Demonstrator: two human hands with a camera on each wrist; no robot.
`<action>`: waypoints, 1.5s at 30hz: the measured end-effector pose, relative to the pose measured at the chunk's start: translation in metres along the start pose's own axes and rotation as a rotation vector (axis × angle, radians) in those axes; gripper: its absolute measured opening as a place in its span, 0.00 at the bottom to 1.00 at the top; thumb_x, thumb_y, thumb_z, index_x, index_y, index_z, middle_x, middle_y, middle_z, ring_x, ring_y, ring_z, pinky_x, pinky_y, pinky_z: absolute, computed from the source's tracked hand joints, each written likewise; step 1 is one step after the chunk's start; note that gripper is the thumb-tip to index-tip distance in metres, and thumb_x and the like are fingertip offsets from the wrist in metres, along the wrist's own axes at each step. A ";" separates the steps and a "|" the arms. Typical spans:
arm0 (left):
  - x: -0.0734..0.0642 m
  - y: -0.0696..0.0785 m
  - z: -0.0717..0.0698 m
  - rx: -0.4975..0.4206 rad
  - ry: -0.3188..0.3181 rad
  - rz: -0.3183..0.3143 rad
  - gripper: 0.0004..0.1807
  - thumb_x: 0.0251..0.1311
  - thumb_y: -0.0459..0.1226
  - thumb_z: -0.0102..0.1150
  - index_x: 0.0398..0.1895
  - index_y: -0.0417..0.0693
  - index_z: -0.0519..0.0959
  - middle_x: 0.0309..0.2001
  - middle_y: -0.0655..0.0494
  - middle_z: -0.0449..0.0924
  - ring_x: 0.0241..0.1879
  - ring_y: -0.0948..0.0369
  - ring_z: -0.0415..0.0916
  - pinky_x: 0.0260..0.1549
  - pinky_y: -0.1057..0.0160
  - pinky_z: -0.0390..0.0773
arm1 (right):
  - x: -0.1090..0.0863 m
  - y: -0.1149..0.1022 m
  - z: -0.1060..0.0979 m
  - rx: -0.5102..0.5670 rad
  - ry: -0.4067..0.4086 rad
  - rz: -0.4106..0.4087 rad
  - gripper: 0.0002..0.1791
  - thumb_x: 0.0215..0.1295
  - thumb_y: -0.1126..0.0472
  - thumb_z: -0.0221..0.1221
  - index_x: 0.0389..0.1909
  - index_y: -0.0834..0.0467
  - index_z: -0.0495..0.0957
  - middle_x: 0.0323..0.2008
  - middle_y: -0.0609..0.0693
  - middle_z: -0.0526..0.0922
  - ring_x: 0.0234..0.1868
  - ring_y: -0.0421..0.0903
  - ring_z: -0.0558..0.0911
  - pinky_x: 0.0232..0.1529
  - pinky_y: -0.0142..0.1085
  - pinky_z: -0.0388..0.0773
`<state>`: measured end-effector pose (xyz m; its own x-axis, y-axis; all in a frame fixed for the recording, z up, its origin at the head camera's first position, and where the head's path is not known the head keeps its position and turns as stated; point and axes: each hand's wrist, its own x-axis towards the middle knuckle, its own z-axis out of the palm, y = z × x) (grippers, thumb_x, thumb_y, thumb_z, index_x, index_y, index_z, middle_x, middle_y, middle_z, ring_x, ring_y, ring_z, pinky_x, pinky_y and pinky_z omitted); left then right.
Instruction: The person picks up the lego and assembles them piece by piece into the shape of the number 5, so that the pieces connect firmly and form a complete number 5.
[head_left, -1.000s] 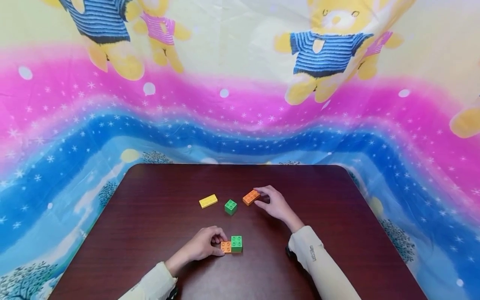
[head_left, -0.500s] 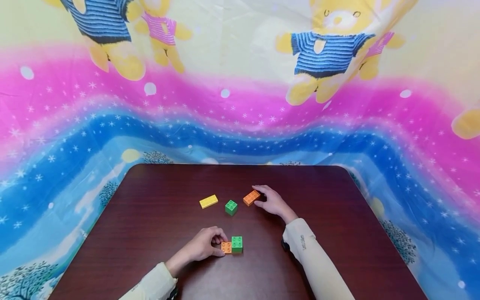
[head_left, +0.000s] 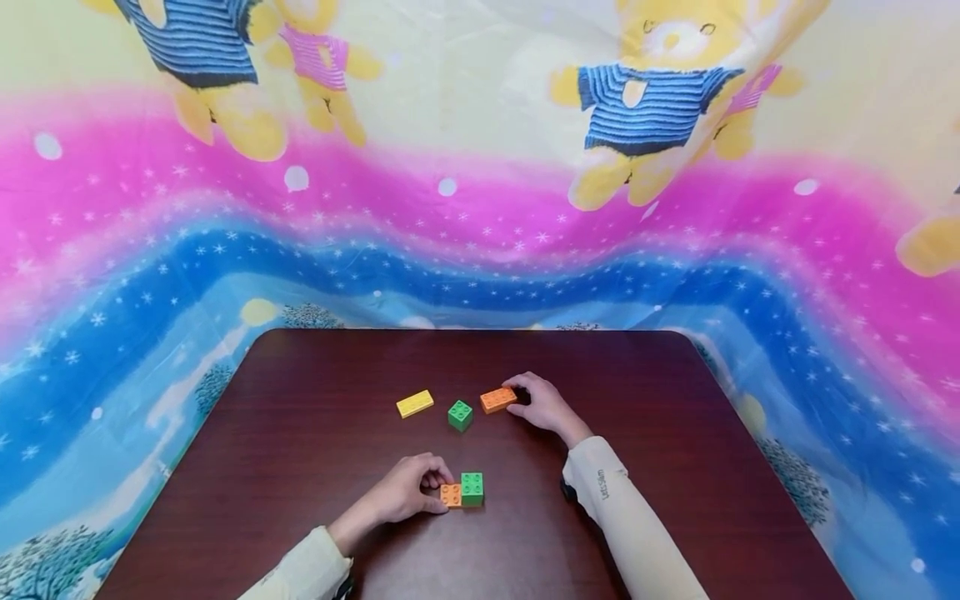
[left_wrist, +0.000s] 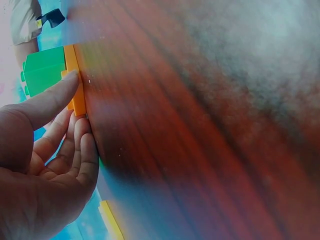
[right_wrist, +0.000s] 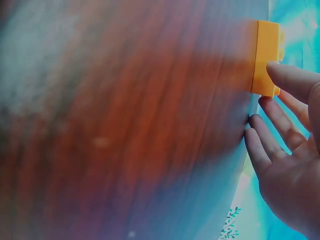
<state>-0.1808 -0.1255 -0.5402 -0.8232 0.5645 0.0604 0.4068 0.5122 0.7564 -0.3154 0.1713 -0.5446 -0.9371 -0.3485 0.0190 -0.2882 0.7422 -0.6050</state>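
Note:
My left hand (head_left: 405, 488) pinches the left end of a flat orange building brick (head_left: 451, 496) between thumb and fingers. A taller green brick (head_left: 472, 488) sits on that brick's right part, studs up; the left wrist view shows the thumb against the orange brick's (left_wrist: 76, 95) side. Farther back, my right hand (head_left: 546, 407) has thumb and fingers around the right end of another orange brick (head_left: 496, 401), which lies studs up on the table. In the right wrist view the thumb presses this orange brick's (right_wrist: 265, 55) side.
A small green brick (head_left: 460, 415) stands between the right hand's orange brick and a flat yellow brick (head_left: 415, 404) to the left. All lie on a dark brown table (head_left: 337, 358). A patterned cloth (head_left: 450, 217) hangs behind the table's far edge.
The farther orange brick has turned and shifted slightly left under my right hand, which moved with it. My left hand and the green-and-orange pair stay in place.

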 end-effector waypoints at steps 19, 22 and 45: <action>0.000 -0.001 -0.001 0.006 0.000 -0.003 0.16 0.47 0.30 0.80 0.38 0.44 0.84 0.35 0.54 0.80 0.36 0.61 0.77 0.38 0.66 0.79 | -0.003 0.001 -0.001 0.041 0.032 0.061 0.15 0.64 0.58 0.72 0.52 0.49 0.85 0.47 0.45 0.82 0.45 0.44 0.82 0.53 0.43 0.83; 0.001 -0.001 0.000 0.009 0.000 -0.001 0.15 0.48 0.30 0.81 0.38 0.45 0.84 0.35 0.55 0.80 0.37 0.60 0.78 0.39 0.66 0.79 | -0.005 0.000 -0.002 0.046 0.046 0.058 0.15 0.64 0.58 0.72 0.51 0.49 0.85 0.48 0.45 0.82 0.45 0.43 0.82 0.53 0.43 0.83; -0.001 -0.001 -0.001 0.000 0.000 0.009 0.16 0.47 0.30 0.81 0.38 0.45 0.84 0.35 0.54 0.81 0.36 0.62 0.77 0.39 0.66 0.80 | -0.039 -0.035 -0.007 0.101 0.058 -0.042 0.17 0.60 0.58 0.75 0.50 0.47 0.86 0.43 0.42 0.82 0.40 0.38 0.82 0.49 0.38 0.84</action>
<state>-0.1814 -0.1274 -0.5405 -0.8192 0.5695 0.0671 0.4144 0.5070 0.7559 -0.2698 0.1631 -0.5184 -0.9354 -0.3419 0.0900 -0.3087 0.6655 -0.6796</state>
